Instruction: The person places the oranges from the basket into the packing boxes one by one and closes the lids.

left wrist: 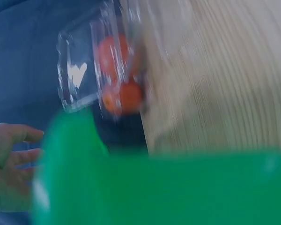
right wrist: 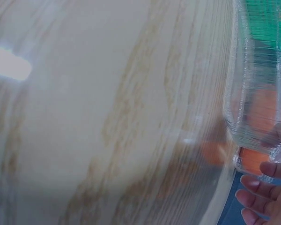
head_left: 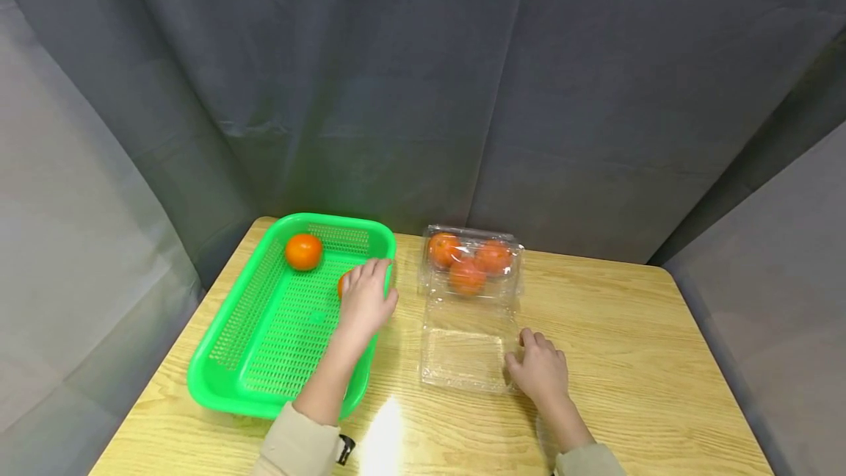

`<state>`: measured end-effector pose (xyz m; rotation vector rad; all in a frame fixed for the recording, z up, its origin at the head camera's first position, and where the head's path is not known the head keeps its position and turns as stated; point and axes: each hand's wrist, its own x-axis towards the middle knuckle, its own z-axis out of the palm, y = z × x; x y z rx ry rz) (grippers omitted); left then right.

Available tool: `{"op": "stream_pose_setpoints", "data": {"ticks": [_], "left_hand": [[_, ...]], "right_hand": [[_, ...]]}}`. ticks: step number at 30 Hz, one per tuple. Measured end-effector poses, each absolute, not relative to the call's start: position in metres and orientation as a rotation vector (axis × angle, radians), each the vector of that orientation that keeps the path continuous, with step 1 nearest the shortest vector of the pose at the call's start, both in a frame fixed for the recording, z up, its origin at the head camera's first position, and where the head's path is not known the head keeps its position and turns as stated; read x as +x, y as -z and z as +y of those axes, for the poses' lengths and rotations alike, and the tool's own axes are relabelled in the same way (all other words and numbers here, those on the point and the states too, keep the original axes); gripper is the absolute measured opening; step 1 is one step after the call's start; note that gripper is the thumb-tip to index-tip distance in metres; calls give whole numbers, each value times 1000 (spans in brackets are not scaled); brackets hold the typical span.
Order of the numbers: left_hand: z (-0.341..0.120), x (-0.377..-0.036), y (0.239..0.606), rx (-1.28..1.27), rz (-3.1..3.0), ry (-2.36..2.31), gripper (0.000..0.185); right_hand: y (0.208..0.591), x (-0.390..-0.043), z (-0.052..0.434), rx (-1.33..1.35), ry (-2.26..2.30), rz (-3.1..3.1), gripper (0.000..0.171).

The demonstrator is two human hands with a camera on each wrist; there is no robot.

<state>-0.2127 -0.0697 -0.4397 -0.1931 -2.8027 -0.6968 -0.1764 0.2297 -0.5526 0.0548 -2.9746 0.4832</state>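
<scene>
My left hand (head_left: 366,301) is over the right side of a green plastic basket (head_left: 228,322), its fingers loosely bent. An orange (head_left: 342,285) shows beside those fingers, mostly covered by the hand. Another orange (head_left: 303,252) lies in the basket's far left corner. In the left wrist view the hand (left wrist: 11,164) has thumb and fingers apart beyond the blurred green rim. My right hand (head_left: 540,367) rests at the right edge of the lid (head_left: 463,358) of a clear plastic clamshell box. Three oranges (head_left: 467,276) sit in the box's far half. In the right wrist view, the fingers (right wrist: 255,185) are slightly bent beside the plastic.
The wooden table (head_left: 608,329) carries the basket on the left and the opened box at the middle. A grey curtain (head_left: 423,94) hangs behind the table's far edge, with lighter cloth on both sides.
</scene>
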Motion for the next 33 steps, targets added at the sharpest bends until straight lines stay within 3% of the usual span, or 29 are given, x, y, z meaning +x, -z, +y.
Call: {"op": "stream_pose_setpoints", "data": {"ticks": [13, 22, 33], "left_hand": [[-130, -229, 438, -271, -3081, 576, 56], [-145, -243, 430, -396, -3196, 397, 56], [-154, -268, 452, -506, -3277, 376, 59]], "right_hand": [[555, -177, 230, 68, -489, -2959, 32], [553, -177, 231, 73, -490, -2951, 30], [554, -177, 232, 81, -494, -2962, 31]]}}
